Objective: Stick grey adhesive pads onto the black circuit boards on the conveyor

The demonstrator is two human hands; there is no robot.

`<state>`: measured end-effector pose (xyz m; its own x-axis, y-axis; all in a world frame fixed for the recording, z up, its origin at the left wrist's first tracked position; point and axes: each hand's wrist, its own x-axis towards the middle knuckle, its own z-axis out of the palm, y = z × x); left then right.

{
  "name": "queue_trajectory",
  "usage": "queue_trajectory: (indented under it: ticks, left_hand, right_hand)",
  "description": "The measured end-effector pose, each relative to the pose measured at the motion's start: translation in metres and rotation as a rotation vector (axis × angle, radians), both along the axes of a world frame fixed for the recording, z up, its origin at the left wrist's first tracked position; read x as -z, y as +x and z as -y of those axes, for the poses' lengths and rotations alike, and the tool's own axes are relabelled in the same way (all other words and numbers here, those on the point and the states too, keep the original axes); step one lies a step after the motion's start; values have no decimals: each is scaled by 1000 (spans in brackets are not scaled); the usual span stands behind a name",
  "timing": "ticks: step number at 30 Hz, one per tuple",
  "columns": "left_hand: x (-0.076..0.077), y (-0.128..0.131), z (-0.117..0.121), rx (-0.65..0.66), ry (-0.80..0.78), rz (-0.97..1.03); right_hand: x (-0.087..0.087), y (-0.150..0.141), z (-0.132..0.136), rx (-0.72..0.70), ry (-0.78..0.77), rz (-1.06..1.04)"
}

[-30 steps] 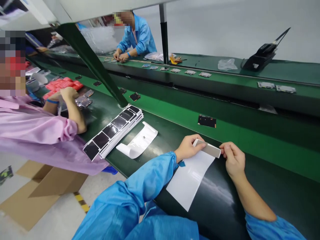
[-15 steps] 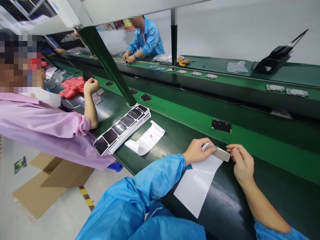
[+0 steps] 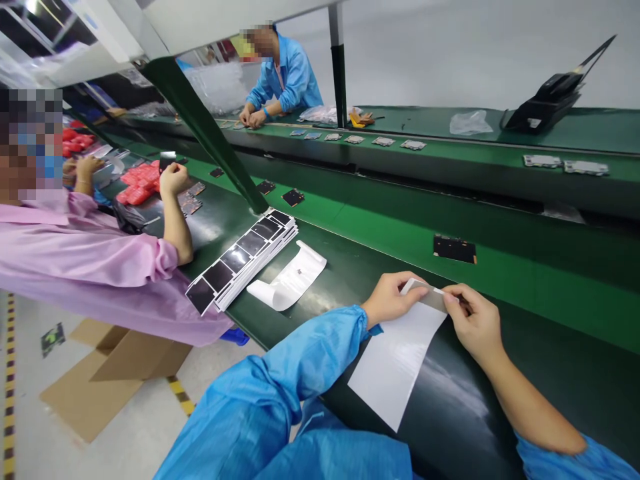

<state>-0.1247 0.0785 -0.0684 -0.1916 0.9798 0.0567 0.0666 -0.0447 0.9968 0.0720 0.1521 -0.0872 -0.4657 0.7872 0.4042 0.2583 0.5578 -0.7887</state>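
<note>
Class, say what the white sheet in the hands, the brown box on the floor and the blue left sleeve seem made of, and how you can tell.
White sheet: perhaps coated paper or plastic film; smooth, with a slight sheen. Brown box: most likely cardboard; matt, with stiff, flat flaps. Blue left sleeve: apparently thin cloth, possibly synthetic; soft creases, faint shine.

Left of the left hand (image 3: 395,298), bench (image 3: 345,270) is open up to the curled film (image 3: 287,279); the sheet stack (image 3: 243,259) and slanted post (image 3: 205,133) obstruct beyond. Ahead, a dark board (image 3: 455,249) sits on the belt (image 3: 520,293). Right of the right hand (image 3: 475,321), passage is unobstructed.
</note>
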Motion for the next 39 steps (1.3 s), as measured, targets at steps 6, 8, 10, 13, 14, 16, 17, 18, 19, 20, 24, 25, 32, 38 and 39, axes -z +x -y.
queue_trajectory:
  ticks: [6,8,10,13,14,16,17,18,19,20,24,25,32,38,39]
  left_hand:
    - [-9,-3,-1,-21,17,-97]
    - [-12,-4,-2,-41,22,-120]
    - [-14,-6,-3,-47,37,-168]
    - [-15,-9,-5,-27,54,-251]
    - [-16,-9,-5,-18,56,-273]
    - [-17,-9,-5,-6,60,-310]
    - [-18,-8,-5,0,63,-324]
    - [-18,-8,-4,7,66,-336]
    - [-18,-7,-4,14,67,-346]
    - [-18,-7,-4,21,67,-355]
    - [-19,-5,-4,25,68,-381]
    - [-19,-5,-4,24,65,-383]
    - [-20,-6,-3,13,-18,-336]
    - [-19,-6,-2,-14,-44,-367]
    - [-19,-5,-2,-4,-41,-375]
  right_hand:
    - [-14,-9,3,-8,32,-22]
    - [-18,-11,4,-8,36,-33]
    - [-19,-14,2,4,95,-39]
    - [-19,-16,0,6,223,-41]
    - [-18,-17,0,-5,242,-37]
    - [-17,-18,1,-26,242,-22]
    - [-16,-18,2,-26,234,-16]
    - [-16,-18,3,-17,229,-16]
    - [-16,-19,4,-8,228,-19]
    - [-15,-19,4,-1,232,-25]
    - [-15,-19,4,1,263,-25]
    - [-14,-19,3,-2,266,-12]
    - [-14,-19,3,-41,331,78]
    - [-16,-22,7,-20,243,-28]
    - [-15,-23,7,-29,236,-31]
